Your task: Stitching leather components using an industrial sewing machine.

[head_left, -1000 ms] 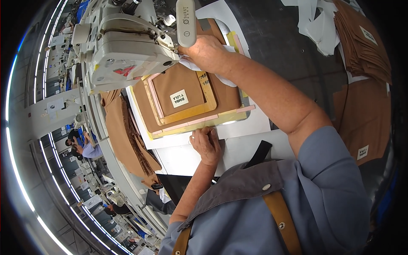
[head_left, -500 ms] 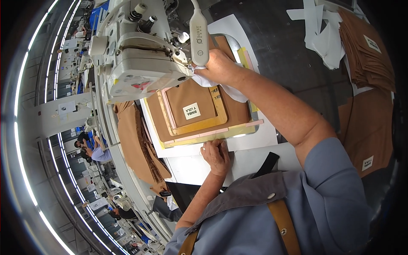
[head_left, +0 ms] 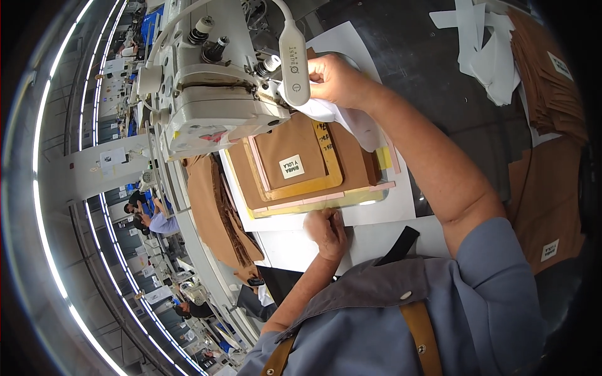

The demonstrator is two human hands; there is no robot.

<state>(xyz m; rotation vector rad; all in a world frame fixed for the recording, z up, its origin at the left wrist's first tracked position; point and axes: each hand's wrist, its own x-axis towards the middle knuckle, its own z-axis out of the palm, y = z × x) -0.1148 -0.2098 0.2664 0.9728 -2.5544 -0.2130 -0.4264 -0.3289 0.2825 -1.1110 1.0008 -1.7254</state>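
A white sewing machine [head_left: 232,103] stands over a flat template [head_left: 351,199] with yellow and pink edging strips. Brown fabric [head_left: 351,169] lies in the template, with a smaller brown panel [head_left: 290,143] on top inside a yellow frame [head_left: 313,187]. A pale label [head_left: 291,167] is on that panel. Beside the machine's needle end, my right hand [head_left: 343,81] is closed on a white cloth [head_left: 354,122], which hangs down over the template. My left hand [head_left: 327,233] is curled near the template's front edge; it is partly blurred, and anything in its fingers is hidden.
A white lamp [head_left: 295,62] hangs in front of the machine head. Brown pieces are stacked at left [head_left: 216,213] and at far right [head_left: 549,81]. White scraps [head_left: 483,53] lie on the dark table [head_left: 426,106]. A black strip [head_left: 399,245] rests before my body.
My right hand has shifted right, away from the needle end, and the white cloth has moved with it. The left hand has shifted slightly, its fingers blurring; the whole view has moved a little.
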